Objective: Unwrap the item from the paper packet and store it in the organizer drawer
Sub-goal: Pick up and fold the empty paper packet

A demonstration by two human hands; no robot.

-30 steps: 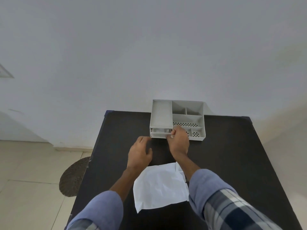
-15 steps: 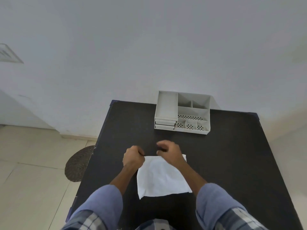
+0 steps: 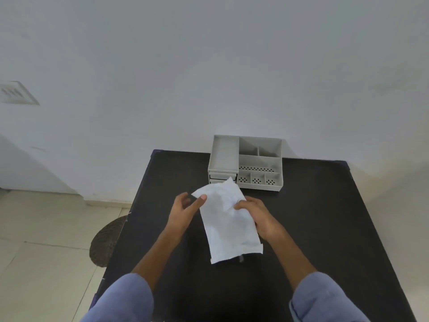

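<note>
A creased white sheet of paper is lifted off the black table, folded lengthwise between my hands. My left hand pinches its far left corner with thumb and forefinger. My right hand grips its right edge, fingers curled over the fold. The grey plastic organizer stands at the table's far edge against the wall, with open compartments on top and two small drawers at its left front, both pushed in. The paper's tip overlaps the drawers in view. No unwrapped item is visible.
A white wall rises right behind the table. To the left lies a tiled floor with a round dark mat close to the table's left edge. A vent sits on the wall at far left.
My right hand left the organizer drawer and came back to the paper. Both hands have picked the flat sheet up off the table and folded it lengthwise.
</note>
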